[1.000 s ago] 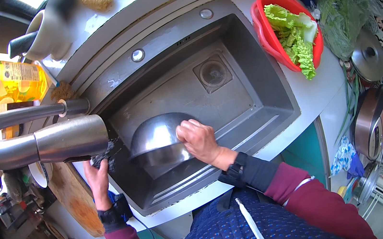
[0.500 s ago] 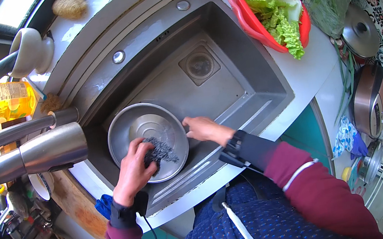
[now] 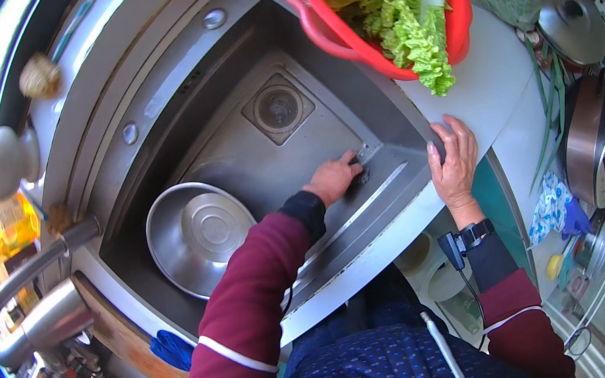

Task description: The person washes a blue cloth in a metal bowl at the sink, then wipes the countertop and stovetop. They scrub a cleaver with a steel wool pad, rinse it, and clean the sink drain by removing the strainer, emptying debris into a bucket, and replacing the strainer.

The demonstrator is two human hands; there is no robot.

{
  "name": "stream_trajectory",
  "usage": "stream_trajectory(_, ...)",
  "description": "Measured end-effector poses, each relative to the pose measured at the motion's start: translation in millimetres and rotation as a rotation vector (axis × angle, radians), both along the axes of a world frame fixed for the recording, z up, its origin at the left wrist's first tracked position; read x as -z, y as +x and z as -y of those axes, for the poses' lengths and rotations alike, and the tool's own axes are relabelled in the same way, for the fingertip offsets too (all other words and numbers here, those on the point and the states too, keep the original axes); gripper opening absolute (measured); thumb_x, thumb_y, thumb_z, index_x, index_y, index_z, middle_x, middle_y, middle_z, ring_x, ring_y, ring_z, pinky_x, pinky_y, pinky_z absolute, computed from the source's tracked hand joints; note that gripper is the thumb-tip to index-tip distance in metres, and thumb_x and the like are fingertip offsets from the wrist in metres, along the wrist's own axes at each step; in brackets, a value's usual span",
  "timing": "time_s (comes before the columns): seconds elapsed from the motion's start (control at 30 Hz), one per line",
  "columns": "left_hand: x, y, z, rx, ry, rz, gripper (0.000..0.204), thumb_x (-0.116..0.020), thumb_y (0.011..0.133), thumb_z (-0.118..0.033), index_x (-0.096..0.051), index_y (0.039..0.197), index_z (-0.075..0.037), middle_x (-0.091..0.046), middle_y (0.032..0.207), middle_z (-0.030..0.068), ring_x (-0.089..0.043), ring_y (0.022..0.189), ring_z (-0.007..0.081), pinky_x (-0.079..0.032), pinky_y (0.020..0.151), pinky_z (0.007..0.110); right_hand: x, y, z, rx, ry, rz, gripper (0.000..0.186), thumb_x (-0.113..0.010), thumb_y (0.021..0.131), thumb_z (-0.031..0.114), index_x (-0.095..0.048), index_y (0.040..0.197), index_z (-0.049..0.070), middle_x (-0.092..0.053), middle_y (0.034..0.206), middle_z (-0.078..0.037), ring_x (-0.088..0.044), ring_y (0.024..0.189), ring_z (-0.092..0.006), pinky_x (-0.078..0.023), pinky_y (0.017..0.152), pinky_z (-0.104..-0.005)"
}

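Observation:
My left hand point(image 3: 330, 181) reaches across the grey sink point(image 3: 229, 156) and presses down near its right corner, fingers curled. A dark bit of steel wool scourer point(image 3: 364, 178) shows beside its fingertips; the rest is hidden under the hand. My right hand point(image 3: 456, 157) rests on the sink's right rim and the white counter edge, fingers spread and holding nothing. At the sink's left side a round stainless steel bowl point(image 3: 174, 232) leans tilted, its inside bare. My left sleeve covers part of its near side.
A red basket point(image 3: 331, 32) with leafy cabbage point(image 3: 411, 29) stands on the counter beyond the sink's right rim. The steel faucet point(image 3: 49, 322) juts in at left, near a wooden board point(image 3: 126, 327). A rice cooker point(image 3: 595, 139) and a pot lid point(image 3: 570, 16) are farther right.
My left hand has left the bowl and moved right, to the sink's corner. My right hand has let go of the bowl's rim and moved to the sink's right edge. The view has shifted right.

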State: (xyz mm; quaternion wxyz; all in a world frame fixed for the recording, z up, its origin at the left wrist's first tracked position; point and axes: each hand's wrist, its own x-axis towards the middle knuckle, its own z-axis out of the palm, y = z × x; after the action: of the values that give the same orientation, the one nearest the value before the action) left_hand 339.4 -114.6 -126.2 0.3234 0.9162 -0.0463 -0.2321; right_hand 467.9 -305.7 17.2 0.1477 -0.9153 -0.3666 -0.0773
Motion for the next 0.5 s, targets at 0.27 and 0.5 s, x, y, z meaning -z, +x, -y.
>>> stream_trajectory(0.27, -31, 72, -59, -0.361, 0.126, 0.188, 0.035, -0.058, 0.082, -0.008, -0.062, 0.117, -0.013, -0.053, 0.125, 0.0118, -0.066, 0.086, 0.0299, -0.055, 0.077, 0.041, -7, 6, -2, -0.016, -0.008, -0.021, 0.042, -0.066, 0.082, 0.018, -0.054, 0.122, 0.011, -0.047, 0.129, -0.012, -0.045, 0.119, -0.0335, -0.034, 0.102, -0.0476)
stream_trajectory(0.5, 2, 61, -6, 0.03, 0.228, 0.237, 0.038, -0.053, 0.086, -0.014, -0.062, 0.122, -0.023, -0.048, 0.128, 0.0088, -0.056, 0.103, 0.0354, -0.054, 0.085, 0.04, -8, 6, -2, -0.006, -0.028, -0.043, 0.043, -0.065, 0.082, 0.018, -0.054, 0.123, 0.011, -0.048, 0.13, -0.013, -0.045, 0.119, -0.0357, -0.034, 0.101, -0.0487)
